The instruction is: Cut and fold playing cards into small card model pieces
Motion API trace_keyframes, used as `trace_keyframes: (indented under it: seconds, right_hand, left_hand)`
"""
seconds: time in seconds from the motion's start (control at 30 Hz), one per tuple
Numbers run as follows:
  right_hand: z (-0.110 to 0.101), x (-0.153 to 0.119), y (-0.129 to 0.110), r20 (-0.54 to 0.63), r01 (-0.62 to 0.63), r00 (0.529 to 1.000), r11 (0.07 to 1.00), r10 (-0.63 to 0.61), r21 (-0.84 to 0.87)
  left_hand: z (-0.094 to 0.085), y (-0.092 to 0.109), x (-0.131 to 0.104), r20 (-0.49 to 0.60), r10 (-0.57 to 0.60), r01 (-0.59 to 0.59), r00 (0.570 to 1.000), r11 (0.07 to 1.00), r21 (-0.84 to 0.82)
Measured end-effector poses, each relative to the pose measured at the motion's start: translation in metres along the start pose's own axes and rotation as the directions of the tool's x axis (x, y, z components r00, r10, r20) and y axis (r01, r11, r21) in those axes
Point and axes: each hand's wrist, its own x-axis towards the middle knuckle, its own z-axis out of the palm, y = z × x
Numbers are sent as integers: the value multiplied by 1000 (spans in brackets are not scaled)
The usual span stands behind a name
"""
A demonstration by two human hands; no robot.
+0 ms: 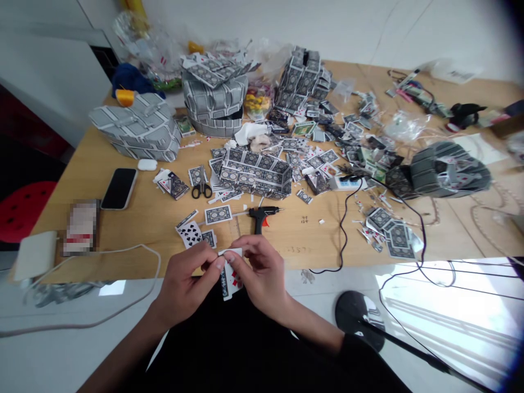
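Note:
A playing card (234, 281) with red pips and a patterned strip along its left side is held between my two hands, in front of the table edge. My left hand (190, 281) pinches its upper left edge between thumb and fingers. On the other side, my right hand (260, 273) grips the top with its thumb over the card. Just beyond my hands lie a ten of spades (190, 234) and a face-down card (218, 214). The black glue gun (259, 217) rests past my right hand, nozzle to the right.
An open box made of cards (256, 173) stands mid-table, with scissors (202, 189) to its left. Woven card baskets (215, 101) stand behind. A phone (119, 188) lies at left. A black cable (346, 234) hangs over the front edge at right, near loose cards (399, 237).

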Motion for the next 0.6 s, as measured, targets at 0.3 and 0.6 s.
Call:
trace_keyframes:
  seconds: [0.3, 0.6]
  right_hand:
    - [-5, 4, -3, 64, -89, 994, 995, 91, -42]
    - [-9, 4, -6, 208, -230, 950, 972, 234, -44]
  left_hand:
    - [-4, -11, 2, 110, -65, 71, 992, 996, -49]
    - [-15, -18, 7, 266, 1, 16, 964, 998, -62]
